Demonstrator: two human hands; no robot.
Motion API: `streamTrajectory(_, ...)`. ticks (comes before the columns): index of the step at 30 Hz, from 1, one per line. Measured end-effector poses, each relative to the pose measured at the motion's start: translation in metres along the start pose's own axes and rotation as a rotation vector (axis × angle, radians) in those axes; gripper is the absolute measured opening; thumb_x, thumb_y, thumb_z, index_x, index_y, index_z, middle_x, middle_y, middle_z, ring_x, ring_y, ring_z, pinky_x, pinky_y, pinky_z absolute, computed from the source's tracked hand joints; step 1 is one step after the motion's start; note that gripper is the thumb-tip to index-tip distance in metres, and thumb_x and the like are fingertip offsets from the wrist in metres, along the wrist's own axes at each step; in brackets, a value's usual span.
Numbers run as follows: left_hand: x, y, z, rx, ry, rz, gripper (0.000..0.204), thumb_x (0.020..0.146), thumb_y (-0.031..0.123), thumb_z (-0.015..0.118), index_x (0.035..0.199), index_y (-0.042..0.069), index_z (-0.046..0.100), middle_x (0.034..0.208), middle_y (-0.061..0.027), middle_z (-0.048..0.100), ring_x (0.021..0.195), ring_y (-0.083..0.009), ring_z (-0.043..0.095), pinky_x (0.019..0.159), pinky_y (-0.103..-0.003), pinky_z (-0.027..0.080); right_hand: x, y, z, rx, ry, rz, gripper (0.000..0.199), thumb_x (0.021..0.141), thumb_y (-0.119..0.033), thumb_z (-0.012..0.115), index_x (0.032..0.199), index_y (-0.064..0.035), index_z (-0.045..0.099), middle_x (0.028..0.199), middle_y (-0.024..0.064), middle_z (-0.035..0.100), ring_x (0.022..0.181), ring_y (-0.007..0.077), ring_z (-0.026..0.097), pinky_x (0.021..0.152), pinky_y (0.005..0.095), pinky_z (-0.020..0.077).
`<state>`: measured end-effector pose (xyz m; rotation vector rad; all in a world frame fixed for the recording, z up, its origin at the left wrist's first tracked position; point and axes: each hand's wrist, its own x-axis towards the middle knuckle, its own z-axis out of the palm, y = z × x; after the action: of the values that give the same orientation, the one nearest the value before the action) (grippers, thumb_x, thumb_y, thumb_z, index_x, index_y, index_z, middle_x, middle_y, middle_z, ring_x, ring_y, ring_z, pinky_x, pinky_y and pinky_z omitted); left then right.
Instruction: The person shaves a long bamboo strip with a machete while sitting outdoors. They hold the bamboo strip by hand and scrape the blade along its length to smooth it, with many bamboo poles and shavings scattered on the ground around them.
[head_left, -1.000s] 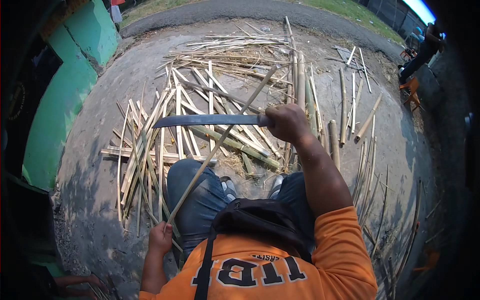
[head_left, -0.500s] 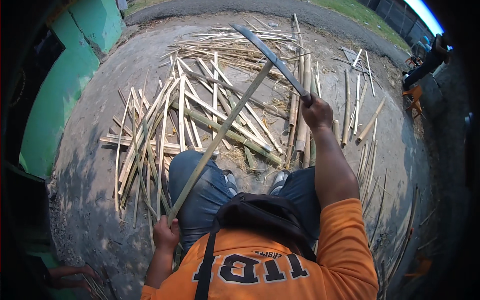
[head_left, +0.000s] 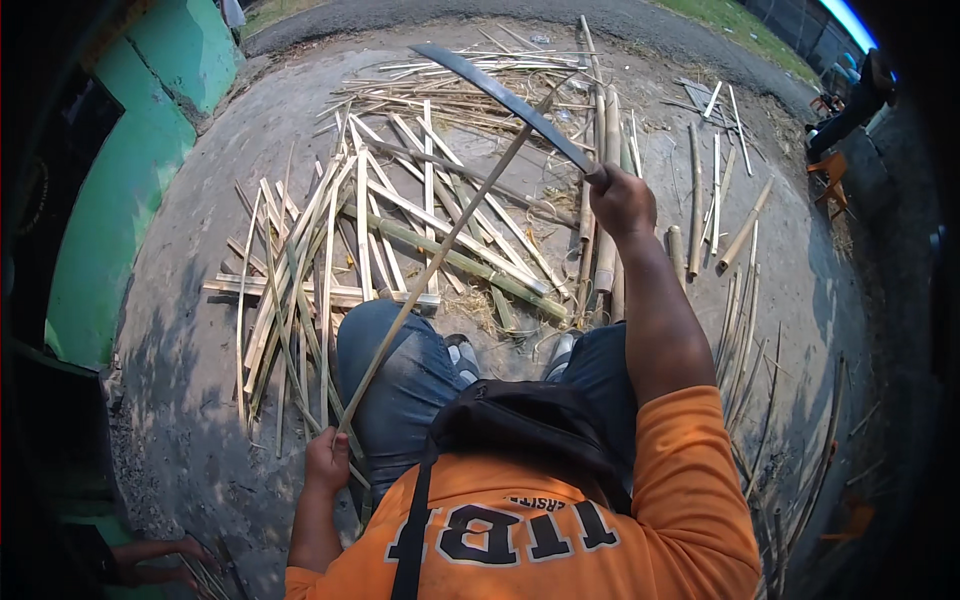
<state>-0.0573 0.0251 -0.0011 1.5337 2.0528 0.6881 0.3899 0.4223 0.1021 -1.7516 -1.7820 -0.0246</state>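
Observation:
My right hand (head_left: 626, 205) grips the short handle of a machete (head_left: 515, 108), raised in front of me with its long dark blade pointing up and left. In my left hand (head_left: 327, 460), down beside my left knee, is the lower end of a long, thin bamboo strip (head_left: 430, 272). The strip slants up and right, past my knee, and its far part meets the blade near the middle. A short end of the strip shows beyond the blade.
Split bamboo strips (head_left: 300, 262) lie piled at left and ahead. Whole bamboo poles (head_left: 606, 190) lie ahead, with thinner canes (head_left: 740, 340) at right. A green wall (head_left: 120, 200) stands at left, and another person's hands (head_left: 190, 550) show at lower left. An orange chair (head_left: 828, 182) stands far right.
The machete has shifted slightly left. The bamboo strip has turned in my left hand, showing a narrower side, and a bit of its end now sticks out past the blade.

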Motion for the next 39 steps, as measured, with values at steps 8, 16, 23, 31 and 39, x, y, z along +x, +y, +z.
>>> streamTrajectory(8,-0.010,-0.012,0.003,-0.024,-0.036,-0.016,0.076,0.101,0.070,0.039,0.077,-0.001,0.048,0.062,-0.0187,0.050,0.059,-0.0369,0.056,0.058,-0.045,0.043,-0.001,0.061,0.007,-0.022,-0.116,0.331,0.030,0.086,-0.033,0.065,0.108,-0.0155,0.076,0.102,0.0184,0.075,0.101,0.0378,0.071,0.087,0.0492,0.0549)
streamTrajectory(16,-0.001,-0.010,-0.026,-0.797,-0.446,-0.635,0.068,0.095,0.079,0.042,0.082,0.012,0.047,0.062,0.0057,0.034,0.052,-0.0067,0.031,0.048,-0.023,0.023,0.003,0.036,0.011,0.604,-0.153,0.210,0.029,0.084,-0.029,0.079,0.100,-0.0046,0.074,0.082,0.0095,0.072,0.076,0.0190,0.065,0.074,0.0367,0.0518)
streamTrajectory(23,0.019,0.022,-0.026,-0.964,-0.645,-0.686,0.072,0.092,0.085,0.031,0.084,0.014,0.042,0.061,0.0054,0.028,0.047,-0.0071,0.022,0.046,-0.025,0.021,-0.031,-0.030,-0.008,0.464,-0.252,-0.185,0.022,0.089,-0.030,0.074,0.099,-0.0106,0.074,0.082,0.0159,0.072,0.077,0.0330,0.071,0.071,0.0429,0.0538)
streamTrajectory(31,0.025,0.042,-0.017,-0.720,-0.569,-0.662,0.071,0.093,0.084,0.033,0.083,0.014,0.043,0.062,0.0071,0.031,0.050,-0.0061,0.025,0.049,-0.024,0.022,-0.066,-0.075,0.009,0.174,-0.394,-0.675,0.019,0.088,-0.028,0.069,0.076,-0.0136,0.066,0.064,0.0133,0.062,0.064,0.0393,0.065,0.062,0.0506,0.0507)
streamTrajectory(39,0.023,0.048,-0.014,-0.659,-0.499,-0.623,0.069,0.094,0.082,0.035,0.082,0.015,0.044,0.062,0.0075,0.032,0.050,-0.0055,0.026,0.048,-0.024,0.023,-0.051,-0.045,0.037,0.069,-0.503,-0.379,0.010,0.084,-0.020,0.066,0.090,-0.0162,0.073,0.081,0.0141,0.072,0.082,0.0366,0.071,0.076,0.0499,0.0562)
